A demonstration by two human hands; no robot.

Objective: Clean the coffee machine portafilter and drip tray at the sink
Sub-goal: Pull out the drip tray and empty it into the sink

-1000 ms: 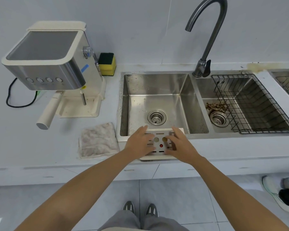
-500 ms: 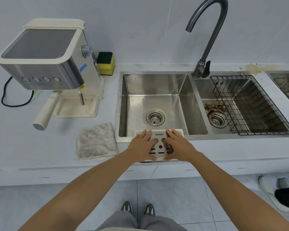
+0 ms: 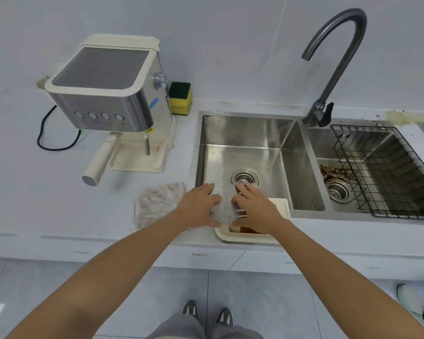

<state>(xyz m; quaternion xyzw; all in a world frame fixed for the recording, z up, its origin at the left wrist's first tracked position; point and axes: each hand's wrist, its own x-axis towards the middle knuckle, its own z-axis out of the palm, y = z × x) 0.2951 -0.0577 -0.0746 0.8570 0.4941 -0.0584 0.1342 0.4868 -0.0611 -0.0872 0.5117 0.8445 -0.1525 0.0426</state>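
Left hand (image 3: 199,206) and right hand (image 3: 257,209), fingers curled on blurred grate (image 3: 224,211), gripping it from either side above one cream drip tray (image 3: 245,234). Tray on counter edge before sink (image 3: 245,143), brown liquid inside. Two basins, two drains, one coffee machine (image 3: 108,99), portafilter (image 3: 101,162) locked in.

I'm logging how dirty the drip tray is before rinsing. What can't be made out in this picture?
- Head view: the grate is motion-blurred between the left hand and right hand; its slots barely read.
- The drip tray interior: mostly hidden by the right hand; only a brown patch shows.
- The portafilter's basket: hidden under the coffee machine.
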